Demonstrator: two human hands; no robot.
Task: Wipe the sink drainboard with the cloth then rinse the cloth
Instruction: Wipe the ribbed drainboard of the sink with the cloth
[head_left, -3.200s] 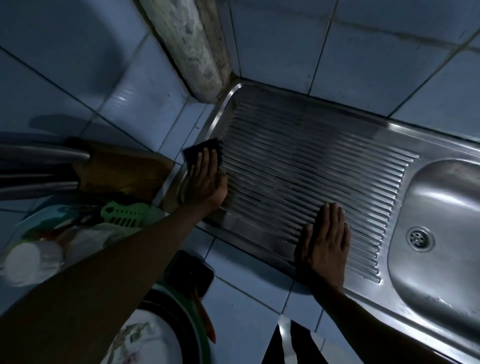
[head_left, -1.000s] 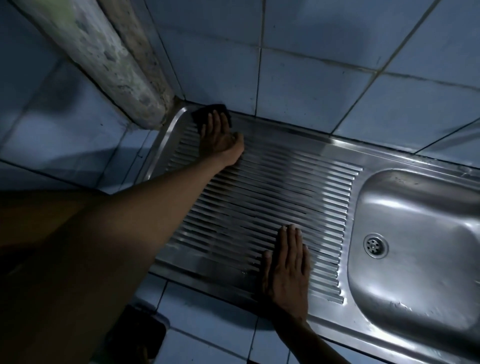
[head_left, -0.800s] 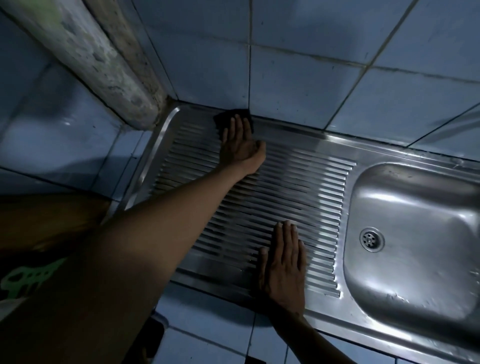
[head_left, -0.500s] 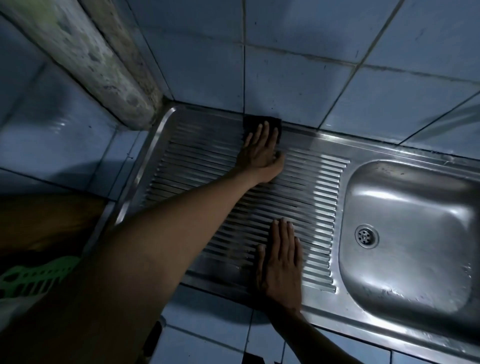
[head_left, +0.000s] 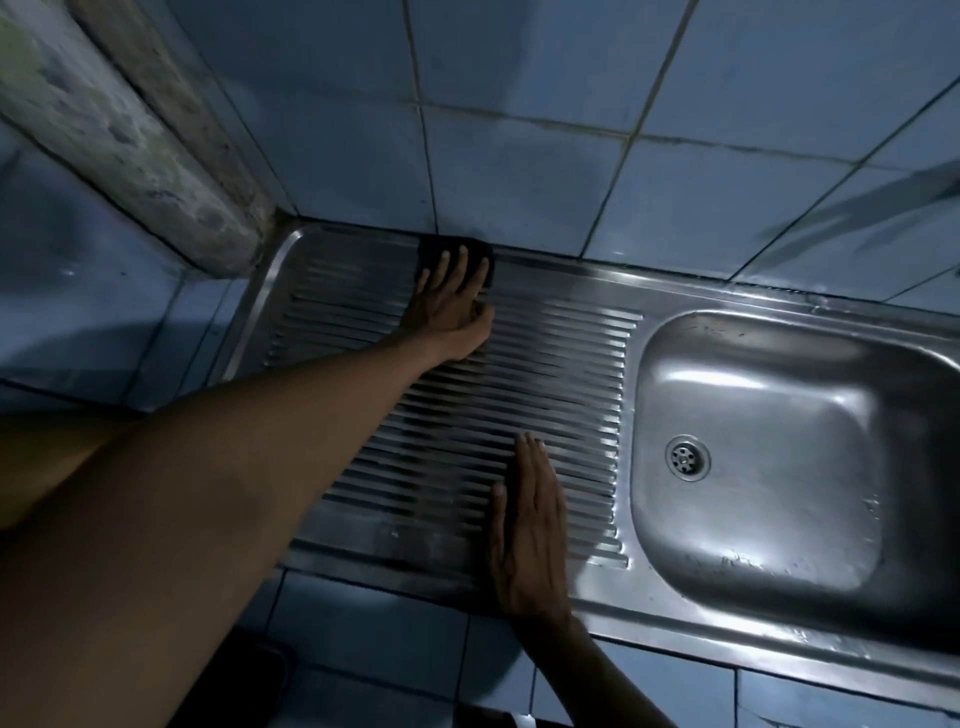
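The left hand (head_left: 453, 306) lies flat with straight fingers pressing a dark cloth (head_left: 453, 248) onto the back edge of the drainboard (head_left: 566, 364), right where the metal meets the tiled wall (head_left: 519, 130); half a second ago the cloth was in much the same spot along that back edge, while a second ago it sat further left, near the corner by the pillar (head_left: 130, 135); three seconds ago it was down at the drainboard's left rim. The right hand (head_left: 527, 525) is flat and relaxed, palm down, fingers together, resting on the front part of the drainboard and gripping nothing; it has kept this place through every earlier moment.

The left forearm stretches diagonally across the drainboard and hides part of its ridges; the hand covers most of the cloth, so only its far edge shows beyond the fingertips. To the right lies the sink basin (head_left: 779, 467), a rounded rectangle with a round drain (head_left: 687, 457) at its floor. A rough, mottled pillar meets the drainboard's back left corner.

The drainboard is shiny steel with parallel raised ridges running left to right; the wall and counter are smooth pale blue tiles with dark grout lines; faint droplets or streaks speckle the basin.
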